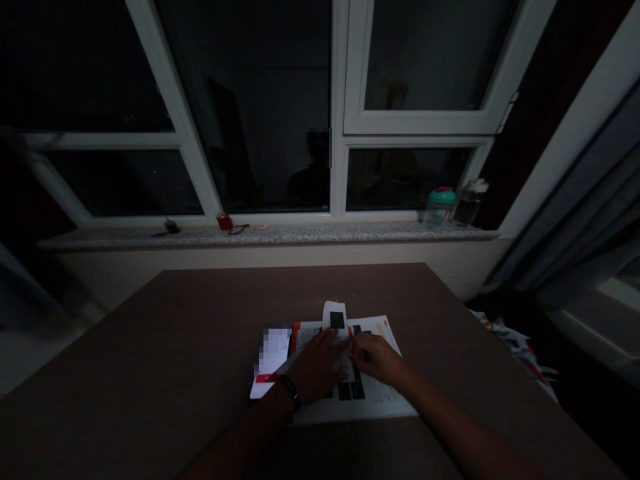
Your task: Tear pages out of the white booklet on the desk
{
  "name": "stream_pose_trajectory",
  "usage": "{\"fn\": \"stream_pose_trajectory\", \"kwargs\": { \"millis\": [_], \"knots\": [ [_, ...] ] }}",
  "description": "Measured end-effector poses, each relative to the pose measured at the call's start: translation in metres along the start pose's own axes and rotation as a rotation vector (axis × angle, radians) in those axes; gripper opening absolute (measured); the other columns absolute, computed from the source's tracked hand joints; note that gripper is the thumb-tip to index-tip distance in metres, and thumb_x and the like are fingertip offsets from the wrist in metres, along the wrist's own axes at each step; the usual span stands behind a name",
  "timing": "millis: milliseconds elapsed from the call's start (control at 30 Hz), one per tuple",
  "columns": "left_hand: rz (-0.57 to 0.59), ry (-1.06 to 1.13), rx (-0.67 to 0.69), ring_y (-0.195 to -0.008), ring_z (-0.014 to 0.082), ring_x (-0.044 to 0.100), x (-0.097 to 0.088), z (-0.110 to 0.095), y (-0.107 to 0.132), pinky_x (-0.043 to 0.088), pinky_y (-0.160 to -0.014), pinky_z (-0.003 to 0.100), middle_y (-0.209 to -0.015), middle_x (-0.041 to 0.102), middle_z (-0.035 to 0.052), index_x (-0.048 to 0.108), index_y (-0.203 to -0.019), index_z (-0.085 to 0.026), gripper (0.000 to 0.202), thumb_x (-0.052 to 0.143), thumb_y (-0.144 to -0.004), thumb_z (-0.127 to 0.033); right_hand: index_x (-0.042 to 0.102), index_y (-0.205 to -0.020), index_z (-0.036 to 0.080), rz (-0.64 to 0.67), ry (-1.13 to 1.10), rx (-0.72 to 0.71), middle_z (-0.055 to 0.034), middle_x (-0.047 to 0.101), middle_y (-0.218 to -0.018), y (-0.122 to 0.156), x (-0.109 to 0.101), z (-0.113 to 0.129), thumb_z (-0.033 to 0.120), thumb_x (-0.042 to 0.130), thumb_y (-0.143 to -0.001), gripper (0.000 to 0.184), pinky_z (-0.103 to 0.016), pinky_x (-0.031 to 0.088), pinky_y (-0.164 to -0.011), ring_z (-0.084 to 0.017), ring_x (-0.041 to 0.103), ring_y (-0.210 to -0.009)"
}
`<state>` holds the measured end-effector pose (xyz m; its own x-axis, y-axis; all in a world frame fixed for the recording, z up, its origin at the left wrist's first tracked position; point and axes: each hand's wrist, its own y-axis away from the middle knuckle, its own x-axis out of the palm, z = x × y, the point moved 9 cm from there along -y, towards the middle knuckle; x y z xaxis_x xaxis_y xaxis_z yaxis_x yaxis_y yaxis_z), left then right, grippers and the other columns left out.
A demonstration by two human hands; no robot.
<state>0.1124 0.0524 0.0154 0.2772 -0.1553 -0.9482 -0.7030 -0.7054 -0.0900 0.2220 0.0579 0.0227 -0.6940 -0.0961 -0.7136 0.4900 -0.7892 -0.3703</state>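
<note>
Printed sheet (383,393) is being pressed flat by the open left hand (317,367) on a brown tabletop (150,373) below a speckled stone windowsill (300,235), with the curled right hand (375,357) being held against it, grip unclear.

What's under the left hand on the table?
The left hand rests on a printed sheet of paper, with a phone lying just beside it near the wrist. The print directly beneath the palm is covered, so it cannot be seen.
</note>
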Motion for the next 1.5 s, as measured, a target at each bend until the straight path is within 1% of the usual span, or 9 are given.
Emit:
{"fn": "stream_pose_trajectory", "kwargs": {
  "millis": [200, 400, 500, 633, 800, 933, 1100, 1367, 1500],
  "knots": [
    [-0.034, -0.005, 0.015, -0.138, 0.0326, 0.026, 0.002, 0.001, 0.000, 0.027, -0.111, 0.051, -0.151, 0.030, 0.0096, 0.038, -0.140, -0.027, 0.067, 0.069, -0.082, -0.036, 0.051, -0.074, 0.020, 0.090, -0.048, -0.088, 0.0014, 0.056, -0.074, 0.007, 0.008, 0.012, 0.006, 0.058, -0.072, 0.016, -0.021, 0.040, -0.062, -0.014, 0.055, -0.068],
    [-0.013, -0.005, 0.000, -0.138, 0.0324, 0.026, 0.001, 0.002, 0.000, 0.027, -0.110, 0.051, -0.151, 0.030, 0.0100, 0.034, -0.143, -0.028, 0.069, 0.068, -0.083, -0.037, 0.052, -0.077, 0.021, -0.050, 0.020, -0.017, 0.0003, 0.056, -0.077, -0.004, -0.002, -0.007, 0.006, 0.055, -0.076, 0.015, -0.023, 0.040, -0.064, -0.014, 0.054, -0.070],
    [-0.011, 0.000, 0.008, -0.138, 0.0325, 0.025, 0.001, 0.003, 0.001, 0.028, -0.109, 0.052, -0.152, 0.029, 0.0095, 0.035, -0.142, -0.028, 0.068, 0.067, -0.083, -0.041, 0.052, -0.081, 0.021, -0.066, 0.024, -0.010, -0.0006, 0.057, -0.079, -0.004, -0.004, -0.008, 0.010, 0.054, -0.081, 0.011, -0.023, 0.041, -0.066, -0.015, 0.054, -0.072],
    [-0.012, 0.003, 0.026, -0.136, 0.0316, 0.029, 0.000, 0.003, 0.002, 0.030, -0.109, 0.050, -0.149, 0.033, 0.0088, 0.040, -0.138, -0.028, 0.066, 0.071, -0.080, -0.039, 0.052, -0.083, 0.021, -0.024, 0.021, -0.027, -0.0001, 0.057, -0.079, 0.004, -0.001, -0.002, 0.011, 0.056, -0.080, 0.011, -0.024, 0.041, -0.066, -0.015, 0.054, -0.072],
    [-0.075, -0.014, 0.065, -0.130, 0.0298, 0.037, -0.006, -0.003, 0.002, 0.031, -0.107, 0.048, -0.138, 0.045, 0.0078, 0.045, -0.131, -0.027, 0.055, 0.069, -0.081, -0.031, 0.051, -0.079, 0.021, 0.060, 0.008, -0.092, 0.0015, 0.057, -0.077, 0.009, 0.010, 0.007, 0.008, 0.059, -0.074, 0.016, -0.023, 0.040, -0.065, -0.014, 0.055, -0.070],
    [-0.089, -0.031, 0.070, -0.128, 0.0297, 0.038, -0.005, -0.005, 0.001, 0.032, -0.106, 0.048, -0.137, 0.045, 0.0081, 0.043, -0.133, -0.027, 0.057, 0.068, -0.082, -0.031, 0.052, -0.078, 0.021, -0.019, 0.052, -0.064, 0.0006, 0.057, -0.077, 0.000, 0.002, 0.000, 0.007, 0.056, -0.076, 0.015, -0.024, 0.040, -0.067, -0.015, 0.054, -0.072],
    [-0.086, -0.035, 0.062, -0.130, 0.0303, 0.036, -0.004, -0.004, 0.001, 0.030, -0.107, 0.049, -0.140, 0.042, 0.0076, 0.041, -0.135, -0.028, 0.058, 0.067, -0.083, -0.032, 0.051, -0.076, 0.021, -0.096, 0.039, 0.019, 0.0009, 0.055, -0.075, -0.007, -0.007, -0.011, 0.010, 0.055, -0.079, 0.012, -0.022, 0.040, -0.064, -0.014, 0.052, -0.068],
    [-0.073, -0.029, 0.050, -0.130, 0.0288, 0.035, -0.005, -0.004, 0.002, 0.030, -0.108, 0.047, -0.140, 0.042, 0.0070, 0.040, -0.136, -0.028, 0.060, 0.067, -0.083, -0.028, 0.051, -0.078, 0.021, 0.016, -0.017, -0.093, 0.0009, 0.056, -0.076, 0.004, 0.001, 0.012, 0.004, 0.054, -0.073, 0.018, -0.022, 0.040, -0.064, -0.014, 0.054, -0.069],
    [-0.062, -0.039, 0.044, -0.130, 0.0290, 0.034, -0.004, -0.004, 0.001, 0.029, -0.108, 0.047, -0.140, 0.041, 0.0067, 0.039, -0.137, -0.028, 0.061, 0.067, -0.083, -0.029, 0.052, -0.079, 0.021, 0.049, -0.013, -0.103, 0.0011, 0.056, -0.077, 0.006, 0.004, 0.012, 0.004, 0.055, -0.073, 0.018, -0.022, 0.040, -0.064, -0.014, 0.055, -0.069]
  ]
}}
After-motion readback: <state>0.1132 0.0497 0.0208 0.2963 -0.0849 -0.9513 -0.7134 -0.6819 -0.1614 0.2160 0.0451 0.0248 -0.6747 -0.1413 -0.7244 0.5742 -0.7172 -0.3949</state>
